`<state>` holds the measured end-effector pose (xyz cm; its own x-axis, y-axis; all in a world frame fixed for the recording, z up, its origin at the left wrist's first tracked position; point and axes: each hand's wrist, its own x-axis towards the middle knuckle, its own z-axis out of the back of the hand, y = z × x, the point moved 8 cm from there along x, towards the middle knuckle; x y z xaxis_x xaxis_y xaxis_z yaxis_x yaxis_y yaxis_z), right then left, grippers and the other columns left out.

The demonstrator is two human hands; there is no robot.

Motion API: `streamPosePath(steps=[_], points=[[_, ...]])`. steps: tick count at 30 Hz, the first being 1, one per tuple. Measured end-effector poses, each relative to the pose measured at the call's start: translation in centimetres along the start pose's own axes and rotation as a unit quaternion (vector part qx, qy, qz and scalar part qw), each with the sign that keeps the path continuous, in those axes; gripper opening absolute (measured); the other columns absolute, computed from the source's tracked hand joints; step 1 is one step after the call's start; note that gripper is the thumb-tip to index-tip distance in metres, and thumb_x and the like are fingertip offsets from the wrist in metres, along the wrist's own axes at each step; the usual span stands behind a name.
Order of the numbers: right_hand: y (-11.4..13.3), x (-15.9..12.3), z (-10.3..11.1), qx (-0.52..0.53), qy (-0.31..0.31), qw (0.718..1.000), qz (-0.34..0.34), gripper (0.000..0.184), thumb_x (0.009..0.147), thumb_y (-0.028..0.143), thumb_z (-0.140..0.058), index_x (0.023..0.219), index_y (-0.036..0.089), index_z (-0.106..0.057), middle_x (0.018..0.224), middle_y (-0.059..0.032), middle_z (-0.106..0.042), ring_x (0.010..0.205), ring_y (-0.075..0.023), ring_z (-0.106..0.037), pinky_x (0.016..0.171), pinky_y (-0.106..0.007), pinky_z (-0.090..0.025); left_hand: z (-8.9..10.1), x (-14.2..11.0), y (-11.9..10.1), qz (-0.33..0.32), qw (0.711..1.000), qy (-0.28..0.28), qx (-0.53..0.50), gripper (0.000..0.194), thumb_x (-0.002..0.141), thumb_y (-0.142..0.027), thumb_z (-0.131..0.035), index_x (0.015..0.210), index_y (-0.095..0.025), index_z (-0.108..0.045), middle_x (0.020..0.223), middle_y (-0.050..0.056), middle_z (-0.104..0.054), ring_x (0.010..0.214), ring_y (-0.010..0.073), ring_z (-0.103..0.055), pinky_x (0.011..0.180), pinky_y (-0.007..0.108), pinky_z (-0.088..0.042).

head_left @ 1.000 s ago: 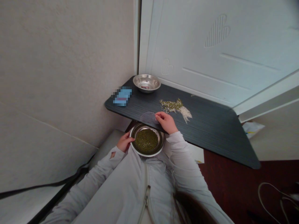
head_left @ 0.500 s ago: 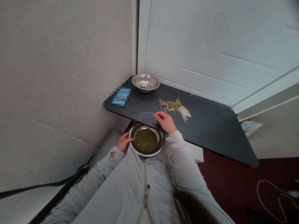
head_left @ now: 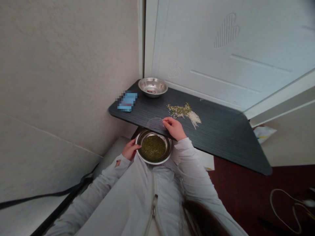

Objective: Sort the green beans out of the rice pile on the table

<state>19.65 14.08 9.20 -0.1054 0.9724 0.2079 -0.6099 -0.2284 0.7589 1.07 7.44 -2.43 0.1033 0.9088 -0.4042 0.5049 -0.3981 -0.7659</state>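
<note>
My left hand (head_left: 131,149) grips the left rim of a metal bowl (head_left: 169,151), its thumb over the edge. The bowl sits at my lap, partly under the table's front edge, and holds small green beans (head_left: 153,147) that look like mung beans. Pinched in my right hand (head_left: 174,127) is a thin, clear, rounded plastic sheet (head_left: 155,123) at the table edge, just above the bowl. Beyond that hand lies a loose pile of green beans (head_left: 186,108) mixed with white grains (head_left: 194,118) that resemble rice.
A second metal bowl (head_left: 153,86) stands at the back left of the dark table (head_left: 228,137), with a small label inside. Left of it lies a blurred blue object (head_left: 128,102). A wall and a white door (head_left: 192,42) border the table. A white cable (head_left: 278,209) lies on the floor.
</note>
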Motion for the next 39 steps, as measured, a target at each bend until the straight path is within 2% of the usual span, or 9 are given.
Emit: streamPosePath(steps=[14, 18, 20, 22, 25, 27, 33, 39], points=[[0.2, -0.1, 0.1, 0.021, 0.0, 1.0, 0.005, 0.019, 0.07, 0.031, -0.041, 0.076, 0.019, -0.055, 0.06, 0.0024, -0.055, 0.057, -0.0093, -0.049, 0.057, -0.021, -0.035, -0.2, -0.1, -0.1, 0.002, 1.0, 0.001, 0.0, 0.044, 0.041, -0.011, -0.063, 0.084, -0.012, -0.056, 0.068, 0.001, -0.064, 0.073, 0.0194, -0.057, 0.074, 0.032, -0.04], [0.2, -0.1, 0.3, 0.072, -0.01, 0.997, 0.001, 0.017, 0.068, 0.031, -0.043, 0.073, 0.018, -0.054, 0.058, 0.003, -0.053, 0.056, -0.0087, -0.047, 0.056, -0.021, -0.035, -0.1, 0.0, -0.1, 0.0, 1.0, 0.0, 0.0, 0.044, 0.04, -0.012, -0.064, 0.084, -0.012, -0.056, 0.068, 0.001, -0.064, 0.074, 0.0195, -0.057, 0.073, 0.032, -0.04], [-0.2, -0.1, 0.9, 0.129, -0.047, 0.99, -0.013, 0.017, 0.068, 0.031, -0.044, 0.074, 0.018, -0.052, 0.059, 0.003, -0.051, 0.055, -0.0083, -0.046, 0.055, -0.021, -0.035, 0.0, 0.0, -0.1, -0.002, 1.0, -0.003, 0.002, 0.044, 0.04, -0.011, -0.064, 0.084, -0.012, -0.056, 0.069, 0.002, -0.064, 0.074, 0.0195, -0.057, 0.073, 0.032, -0.04], [-0.9, -0.2, 2.1, 0.192, -0.128, 0.973, -0.033, 0.017, 0.068, 0.032, -0.044, 0.075, 0.017, -0.049, 0.06, 0.0031, -0.05, 0.055, -0.0074, -0.045, 0.053, -0.02, -0.034, -0.1, 0.0, -0.1, 0.001, 1.0, -0.002, 0.006, 0.044, 0.041, -0.011, -0.064, 0.084, -0.012, -0.056, 0.069, 0.002, -0.064, 0.073, 0.0196, -0.057, 0.072, 0.032, -0.041], [-2.5, -1.1, 4.0, 0.264, -0.263, 0.925, -0.07, 0.019, 0.068, 0.034, -0.043, 0.076, 0.017, -0.046, 0.06, 0.0038, -0.047, 0.05, -0.0056, -0.04, 0.049, -0.019, -0.032, -0.2, -0.1, -0.3, -0.002, 1.0, 0.003, 0.017, 0.044, 0.041, -0.013, -0.065, 0.084, -0.011, -0.056, 0.069, 0.003, -0.064, 0.073, 0.0205, -0.057, 0.072, 0.033, -0.041], [-3.4, -1.5, 4.5, 0.298, -0.311, 0.898, -0.089, 0.021, 0.068, 0.035, -0.042, 0.076, 0.017, -0.044, 0.06, 0.0041, -0.046, 0.047, -0.0048, -0.037, 0.047, -0.019, -0.03, -0.3, -0.2, -0.4, -0.006, 1.0, 0.008, 0.024, 0.045, 0.041, -0.014, -0.065, 0.086, -0.011, -0.056, 0.069, 0.004, -0.064, 0.074, 0.0214, -0.057, 0.071, 0.034, -0.041], [-4.6, -2.2, 5.0, 0.352, -0.365, 0.854, -0.119, 0.025, 0.067, 0.041, -0.041, 0.077, 0.018, -0.04, 0.063, 0.004, -0.044, 0.046, -0.0035, -0.034, 0.045, -0.018, -0.028, -0.2, -0.3, -0.5, -0.002, 0.999, 0.005, 0.041, 0.046, 0.042, -0.016, -0.065, 0.087, -0.011, -0.056, 0.07, 0.004, -0.064, 0.072, 0.0221, -0.057, 0.068, 0.035, -0.042], [-4.8, -2.3, 4.9, 0.421, -0.375, 0.817, -0.123, 0.025, 0.065, 0.04, -0.046, 0.074, 0.018, -0.04, 0.061, 0.0047, -0.044, 0.044, -0.0027, -0.032, 0.042, -0.017, -0.027, -0.5, -0.4, -0.8, 0.011, 0.998, 0.016, 0.065, 0.042, 0.043, -0.016, -0.065, 0.084, -0.011, -0.056, 0.072, 0.005, -0.064, 0.077, 0.023, -0.057, 0.071, 0.035, -0.042]])
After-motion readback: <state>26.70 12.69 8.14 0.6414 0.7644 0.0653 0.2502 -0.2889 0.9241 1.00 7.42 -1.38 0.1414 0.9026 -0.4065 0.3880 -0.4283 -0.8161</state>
